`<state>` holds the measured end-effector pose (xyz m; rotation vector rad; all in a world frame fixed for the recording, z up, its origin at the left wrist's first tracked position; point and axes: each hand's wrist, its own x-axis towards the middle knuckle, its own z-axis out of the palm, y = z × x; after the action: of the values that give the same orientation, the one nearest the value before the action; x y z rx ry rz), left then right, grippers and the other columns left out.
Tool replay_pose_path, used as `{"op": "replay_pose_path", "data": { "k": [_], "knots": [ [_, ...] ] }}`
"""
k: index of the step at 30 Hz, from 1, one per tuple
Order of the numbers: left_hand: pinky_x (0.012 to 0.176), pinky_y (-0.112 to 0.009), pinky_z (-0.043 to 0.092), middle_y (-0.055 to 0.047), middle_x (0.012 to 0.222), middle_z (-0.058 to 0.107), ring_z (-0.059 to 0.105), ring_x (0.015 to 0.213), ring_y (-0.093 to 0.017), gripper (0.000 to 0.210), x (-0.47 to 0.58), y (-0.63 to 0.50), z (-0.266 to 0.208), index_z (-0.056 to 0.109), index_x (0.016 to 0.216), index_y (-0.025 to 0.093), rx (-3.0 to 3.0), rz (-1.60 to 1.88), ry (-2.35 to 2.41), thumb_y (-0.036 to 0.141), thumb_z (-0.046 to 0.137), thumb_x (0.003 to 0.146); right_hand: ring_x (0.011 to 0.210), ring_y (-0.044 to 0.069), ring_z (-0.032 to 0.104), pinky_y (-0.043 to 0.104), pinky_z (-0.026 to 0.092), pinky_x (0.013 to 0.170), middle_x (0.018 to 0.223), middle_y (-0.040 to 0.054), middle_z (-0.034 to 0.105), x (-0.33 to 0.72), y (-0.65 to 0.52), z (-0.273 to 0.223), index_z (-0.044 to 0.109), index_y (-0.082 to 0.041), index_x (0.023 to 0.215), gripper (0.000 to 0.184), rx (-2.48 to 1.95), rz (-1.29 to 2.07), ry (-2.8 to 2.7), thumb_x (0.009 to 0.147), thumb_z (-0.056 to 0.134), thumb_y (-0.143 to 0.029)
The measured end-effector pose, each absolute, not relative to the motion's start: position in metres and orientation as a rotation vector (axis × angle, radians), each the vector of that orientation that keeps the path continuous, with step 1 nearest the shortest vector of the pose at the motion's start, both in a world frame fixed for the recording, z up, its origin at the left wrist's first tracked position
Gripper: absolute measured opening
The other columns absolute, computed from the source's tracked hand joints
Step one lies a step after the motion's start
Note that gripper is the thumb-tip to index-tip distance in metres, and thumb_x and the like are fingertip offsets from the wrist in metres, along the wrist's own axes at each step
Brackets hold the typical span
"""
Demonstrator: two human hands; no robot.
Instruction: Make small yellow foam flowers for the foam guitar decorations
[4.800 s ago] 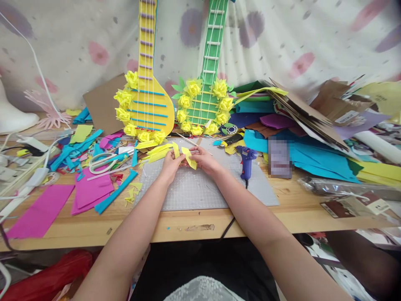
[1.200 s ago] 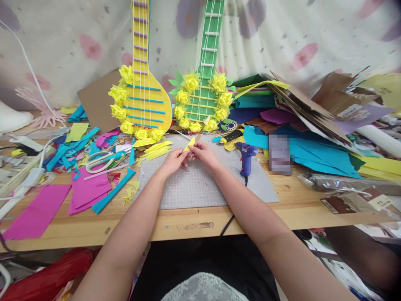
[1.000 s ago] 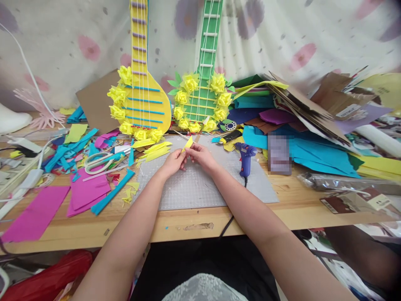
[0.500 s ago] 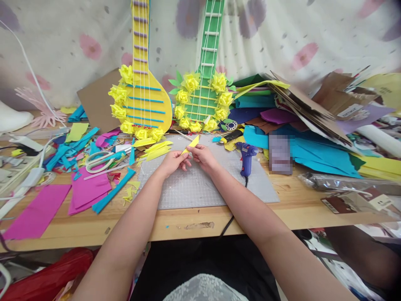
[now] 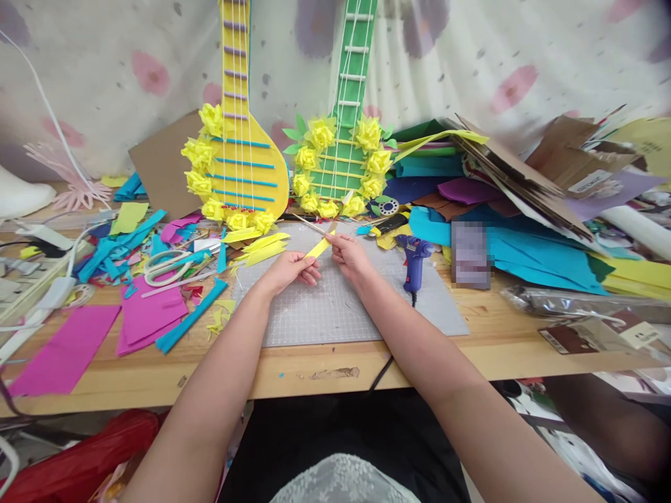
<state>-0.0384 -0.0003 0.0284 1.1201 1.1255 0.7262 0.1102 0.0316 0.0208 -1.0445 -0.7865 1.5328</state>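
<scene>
Between my two hands, above the grey cutting mat (image 5: pixel 335 314), stretches a narrow yellow crepe-paper strip (image 5: pixel 317 248). My left hand (image 5: pixel 291 272) pinches its lower end, thumb on top and the other fingers curled. At the upper end, the closed fingers of my right hand (image 5: pixel 350 256) grip the strip. A thin stick (image 5: pixel 310 224) runs up to the right fingertips; whether it is held or lies behind them I cannot tell. More yellow paper pieces (image 5: pixel 262 248) lie just left of the hands.
A blue glue gun (image 5: pixel 414 265) stands right of my hands, its cord running off the table. Behind are a yellow paper instrument (image 5: pixel 256 157) and a green one (image 5: pixel 340 147), trimmed with yellow paper flowers. White-handled scissors (image 5: pixel 166 267) and scraps lie left; blue paper (image 5: pixel 539 258) lies right.
My right hand has shifted slightly right along the yellow strip, its fingers now more closed around the upper end. My left hand has hardly moved.
</scene>
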Motion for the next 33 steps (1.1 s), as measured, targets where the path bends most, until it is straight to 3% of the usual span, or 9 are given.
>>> {"op": "replay_pose_path", "data": {
  "k": [7,16,21,25,28,33],
  "knots": [
    [0.049,-0.022,0.049,-0.007,0.058,0.066,0.059,0.046,-0.011,0.022,-0.046,-0.001,0.028,0.06,0.07,0.011,1.125,0.688,1.097,0.033,0.061,0.072,0.036,0.001,0.014,0.019,0.005,0.036,0.039,-0.0109,0.026,0.121,0.034,0.023,0.049,-0.016,0.058,0.025,-1.057,1.645,-0.949,0.055,0.071,-0.028],
    [0.054,-0.024,0.052,-0.013,0.072,0.068,0.065,0.06,-0.016,0.021,-0.073,0.001,0.038,0.063,0.075,0.01,1.041,0.6,1.076,0.03,0.058,0.075,0.033,0.001,0.017,0.019,0.008,0.034,0.038,-0.0095,0.03,0.127,0.04,0.025,0.042,-0.018,0.055,0.024,-1.132,1.542,-0.78,0.061,0.064,-0.022],
    [0.062,-0.026,0.054,-0.007,0.074,0.065,0.064,0.067,-0.012,0.02,-0.051,0.005,0.033,0.056,0.078,0.012,0.881,1.257,1.222,0.031,0.052,0.079,0.033,0.001,0.019,0.018,0.009,0.033,0.039,-0.0088,0.033,0.124,0.039,0.024,0.042,-0.018,0.055,0.024,-1.122,1.508,-0.764,0.061,0.064,-0.022],
    [0.064,-0.027,0.054,-0.001,0.078,0.059,0.063,0.066,-0.011,0.018,-0.018,-0.001,0.03,0.05,0.082,0.013,0.899,1.258,1.215,0.019,0.062,0.07,0.034,0.001,0.02,0.018,0.009,0.033,0.04,-0.0085,0.035,0.115,0.033,0.022,0.042,-0.018,0.055,0.024,-1.069,1.544,-0.775,0.059,0.066,-0.023],
    [0.063,-0.026,0.053,0.004,0.069,0.056,0.061,0.059,-0.009,0.023,-0.011,-0.004,0.029,0.045,0.082,0.014,0.905,1.304,1.243,0.009,0.061,0.067,0.035,0.001,0.021,0.018,0.01,0.033,0.04,-0.0087,0.035,0.112,0.029,0.021,0.044,-0.017,0.055,0.024,-1.065,1.553,-0.768,0.058,0.067,-0.025],
    [0.064,-0.028,0.053,0.007,0.06,0.054,0.061,0.056,-0.01,0.032,-0.022,-0.003,0.029,0.042,0.083,0.016,0.917,1.298,1.247,0.006,0.063,0.062,0.035,0.001,0.021,0.017,0.01,0.033,0.04,-0.0088,0.036,0.117,0.03,0.02,0.049,-0.016,0.058,0.024,-1.123,1.538,-0.772,0.056,0.07,-0.027]
  ]
}}
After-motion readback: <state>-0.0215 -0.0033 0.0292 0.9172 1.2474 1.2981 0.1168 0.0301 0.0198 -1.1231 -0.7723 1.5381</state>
